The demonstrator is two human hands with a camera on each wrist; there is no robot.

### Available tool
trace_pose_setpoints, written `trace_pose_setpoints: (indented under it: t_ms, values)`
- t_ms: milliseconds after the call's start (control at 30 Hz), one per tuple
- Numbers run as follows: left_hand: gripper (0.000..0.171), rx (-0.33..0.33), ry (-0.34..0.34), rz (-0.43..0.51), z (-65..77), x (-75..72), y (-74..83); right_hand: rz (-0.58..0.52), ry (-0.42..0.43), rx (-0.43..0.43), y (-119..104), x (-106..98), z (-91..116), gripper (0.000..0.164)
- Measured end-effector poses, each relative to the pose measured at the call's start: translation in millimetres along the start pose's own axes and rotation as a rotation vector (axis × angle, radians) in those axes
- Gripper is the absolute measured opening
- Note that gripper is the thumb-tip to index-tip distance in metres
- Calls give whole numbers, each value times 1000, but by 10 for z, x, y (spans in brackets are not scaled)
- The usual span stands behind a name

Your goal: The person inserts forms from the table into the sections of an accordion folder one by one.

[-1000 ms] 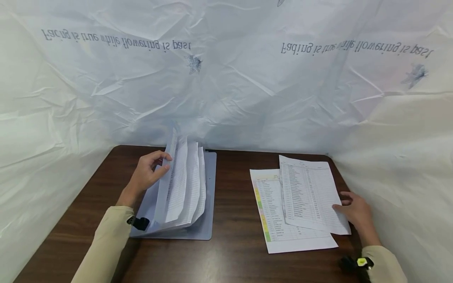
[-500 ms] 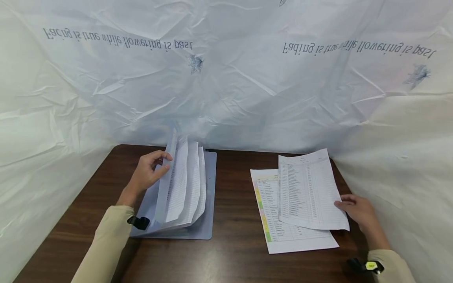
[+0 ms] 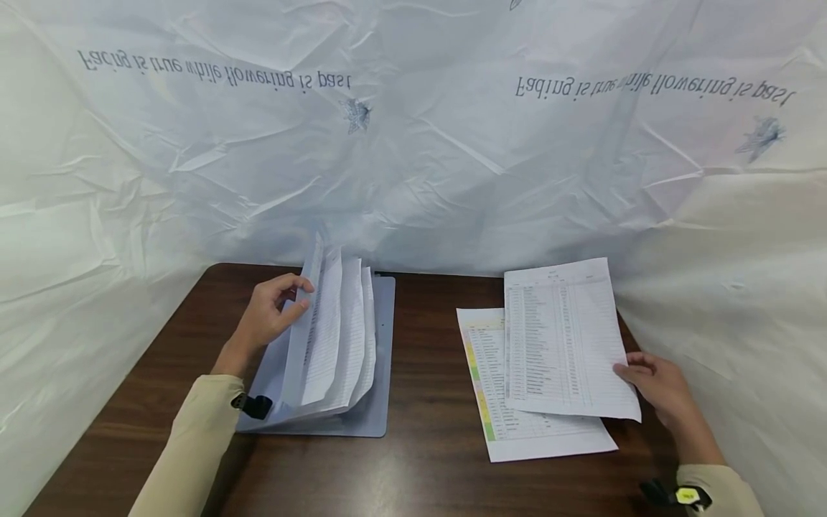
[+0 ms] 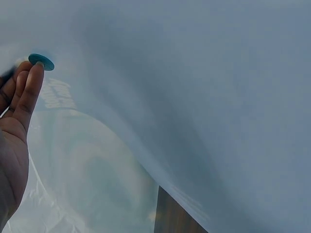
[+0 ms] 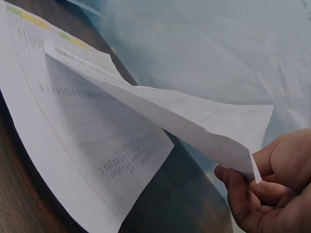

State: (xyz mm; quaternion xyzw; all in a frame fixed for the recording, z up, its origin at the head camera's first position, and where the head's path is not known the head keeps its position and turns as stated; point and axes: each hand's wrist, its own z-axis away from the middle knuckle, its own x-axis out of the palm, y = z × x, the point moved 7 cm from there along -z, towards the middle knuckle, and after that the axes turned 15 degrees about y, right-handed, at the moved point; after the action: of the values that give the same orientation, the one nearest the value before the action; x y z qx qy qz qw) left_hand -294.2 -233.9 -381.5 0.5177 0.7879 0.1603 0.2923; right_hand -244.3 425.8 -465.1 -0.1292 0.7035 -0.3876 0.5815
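While the right hand (image 3: pixel 659 391) pinches a printed sheet (image 3: pixel 563 337) by its right edge, the sheet hangs lifted and tilted above a second sheet (image 3: pixel 510 424) with coloured margins, which lies flat on the brown table (image 3: pixel 426 474). Across the table, well apart, the left hand (image 3: pixel 268 316) curls its fingers round the raised pages (image 3: pixel 336 337) of an open grey folder (image 3: pixel 381 359), holding them upright. Crumpled white sheeting (image 3: pixel 413 158) with printed lettering walls the table in.
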Motion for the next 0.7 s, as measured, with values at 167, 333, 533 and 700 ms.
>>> trace_pose_setpoints:
  t_ms: [167, 333, 533, 700]
  values:
    - [18, -5, -1, -3, 3, 10, -7, -29, 21, -35, -120, 0, 66, 55]
    - [18, 7, 0, -1, 7, 21, -11, -42, 55, -64, -249, 29, 114, 52]
    - [19, -3, 2, 0, 8, 20, -11, -72, 45, -67, -386, 91, 167, 52]
    - [20, -6, -1, 1, -5, 8, 16, -96, 64, -82, -493, 157, 203, 49]
